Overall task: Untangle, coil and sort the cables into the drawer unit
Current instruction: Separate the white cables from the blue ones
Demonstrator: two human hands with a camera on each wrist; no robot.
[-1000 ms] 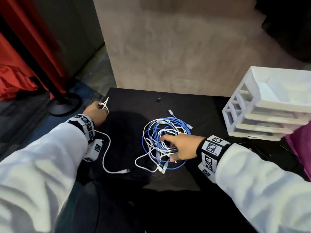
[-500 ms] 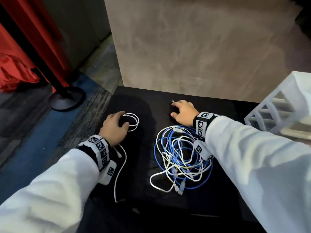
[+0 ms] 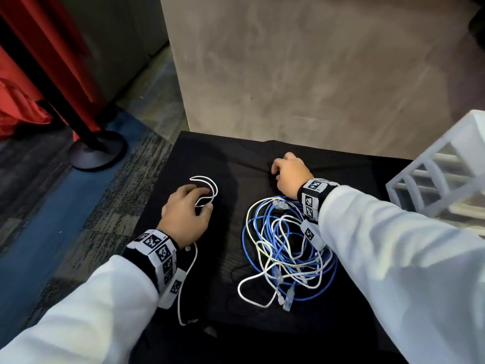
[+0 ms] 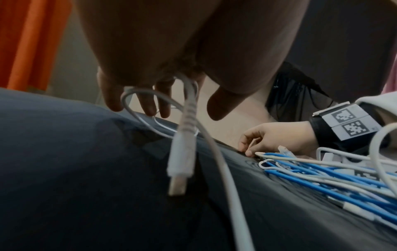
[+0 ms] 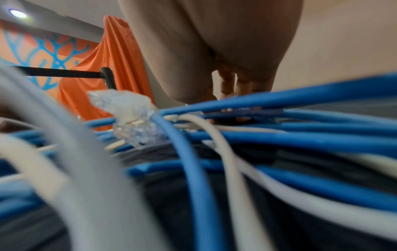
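Note:
My left hand (image 3: pixel 187 216) rests on the black-clothed table (image 3: pixel 225 156) and grips a thin white cable (image 3: pixel 207 189). One loop sticks out past its fingers, and the rest trails back under the wrist. Its USB plug (image 4: pixel 180 163) dangles below the palm. My right hand (image 3: pixel 290 174) is at the table's far edge with fingers curled. Thumb and forefinger pinch a small black piece at the cloth, mostly hidden (image 4: pixel 247 151). A tangle of blue and white cables (image 3: pixel 286 248) lies under the right wrist and fills the right wrist view (image 5: pixel 279 139). The white drawer unit (image 3: pixel 430 179) stands at the right.
A grey concrete wall (image 3: pixel 315 74) rises right behind the table. On the carpet to the left stand a black post with a round base (image 3: pixel 97 151) and red drapes (image 3: pixel 21 101). The table's left edge drops to the floor beside my left arm.
My right hand left the tangle and reached to the table's far edge, closing over the small black piece. My left hand brought the white cable loop in from the far left corner.

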